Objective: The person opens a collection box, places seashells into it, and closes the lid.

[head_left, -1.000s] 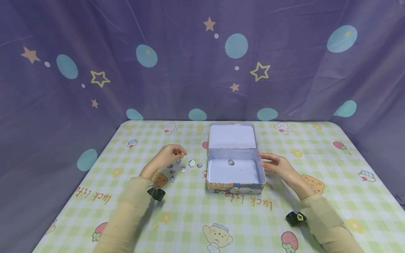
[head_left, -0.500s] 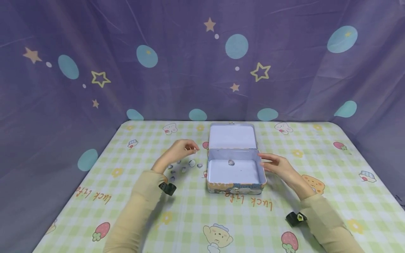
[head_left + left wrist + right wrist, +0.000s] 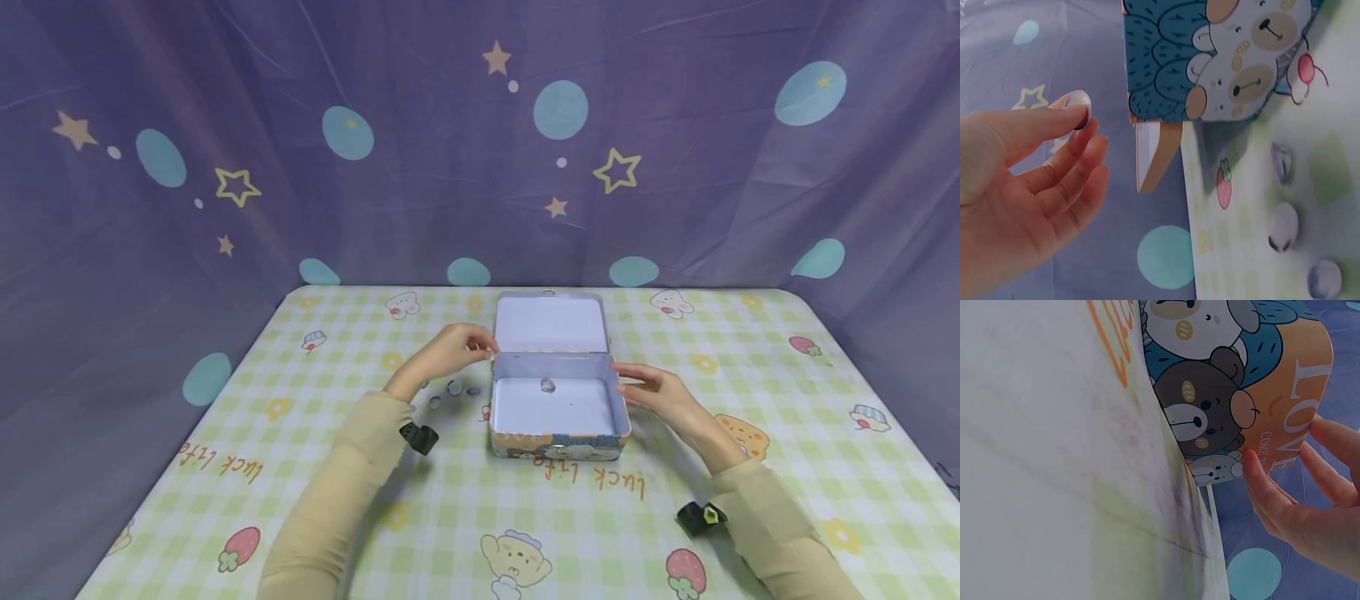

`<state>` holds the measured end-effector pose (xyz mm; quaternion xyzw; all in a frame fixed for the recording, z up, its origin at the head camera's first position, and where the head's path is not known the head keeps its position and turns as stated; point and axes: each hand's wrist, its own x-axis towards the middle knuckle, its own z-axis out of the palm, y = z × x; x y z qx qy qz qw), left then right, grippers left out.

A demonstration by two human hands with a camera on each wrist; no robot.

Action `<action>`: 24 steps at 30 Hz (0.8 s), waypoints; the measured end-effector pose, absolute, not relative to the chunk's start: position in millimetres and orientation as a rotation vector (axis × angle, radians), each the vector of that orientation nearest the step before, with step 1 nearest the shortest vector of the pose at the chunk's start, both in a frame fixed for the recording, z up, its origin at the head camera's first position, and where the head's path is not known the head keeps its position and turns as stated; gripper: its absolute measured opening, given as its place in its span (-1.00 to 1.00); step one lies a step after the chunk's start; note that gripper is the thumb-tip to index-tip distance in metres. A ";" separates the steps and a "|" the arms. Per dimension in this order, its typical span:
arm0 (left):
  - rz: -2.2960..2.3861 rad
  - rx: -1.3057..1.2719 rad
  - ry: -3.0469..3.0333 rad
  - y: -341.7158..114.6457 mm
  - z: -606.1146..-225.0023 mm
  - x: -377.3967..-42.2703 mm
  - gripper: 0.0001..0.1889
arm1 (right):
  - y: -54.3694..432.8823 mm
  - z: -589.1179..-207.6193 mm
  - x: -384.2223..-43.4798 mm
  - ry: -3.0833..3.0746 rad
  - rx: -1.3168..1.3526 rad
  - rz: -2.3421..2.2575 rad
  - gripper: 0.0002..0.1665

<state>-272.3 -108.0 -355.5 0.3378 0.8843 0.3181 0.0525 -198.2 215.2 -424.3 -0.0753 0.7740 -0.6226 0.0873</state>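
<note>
Between thumb and index finger, my left hand [image 3: 444,352] pinches a small glossy whitish-purple pebble [image 3: 1079,107]. That hand is raised near the back left corner of an open metal tin box [image 3: 556,440], its fingertips overlapping the rim in the head view. The box has a white interior, and its hinged lid [image 3: 551,323] leans back. Inside lies one similar pebble [image 3: 548,386]. My right hand [image 3: 666,402] touches the box's right side with extended fingers. In the right wrist view, the fingertips [image 3: 1251,457] lie against the wall printed with bears.
Several more pebbles [image 3: 453,387] lie on the checked tablecloth [image 3: 585,533] left of the box, partly hidden by the left forearm. A purple curtain [image 3: 465,167] hangs behind the table. Each sleeve carries a black wrist device [image 3: 701,518].
My left hand has lifted from the pebbles and moved right and slightly back to the box's left edge, carrying a pebble. The right hand and the box have stayed put.
</note>
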 end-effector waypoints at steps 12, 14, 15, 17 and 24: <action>0.843 1.081 2.645 -83.2 -350.7 -273.2 -0.90 | 214.3 -423.0 -197.5 2.313 -0.228 -1.841 -0.35; 0.819 1.099 2.643 -80.2 -350.1 -273.7 -0.90 | 214.2 -422.9 -197.5 2.312 -0.226 -1.843 -0.35; 0.809 1.109 2.642 -78.8 -349.8 -273.9 -0.90 | 214.1 -422.7 -197.4 2.310 -0.225 -1.845 -0.35; 0.789 1.129 2.637 -75.8 -349.4 -274.6 -0.90 | 214.0 -422.4 -197.2 2.310 -0.220 -1.844 -0.35; 0.711 1.104 2.588 -66.5 -348.4 -276.4 -0.89 | 214.3 -421.7 -196.3 2.319 -0.207 -1.830 -0.33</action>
